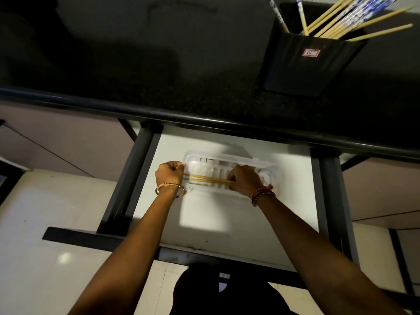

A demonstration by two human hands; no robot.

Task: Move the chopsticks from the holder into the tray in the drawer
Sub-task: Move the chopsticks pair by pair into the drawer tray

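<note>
Above the drawer (227,223), countertop (159,87) bears the chopstick-filled holder (306,64).

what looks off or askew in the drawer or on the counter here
Nothing looks spilled or damaged. The clear tray sits slightly skewed in the open drawer, not square to its sides. Both hands, left hand and right hand, are laying wooden chopsticks in it. The black holder stands upright on the counter.
</note>
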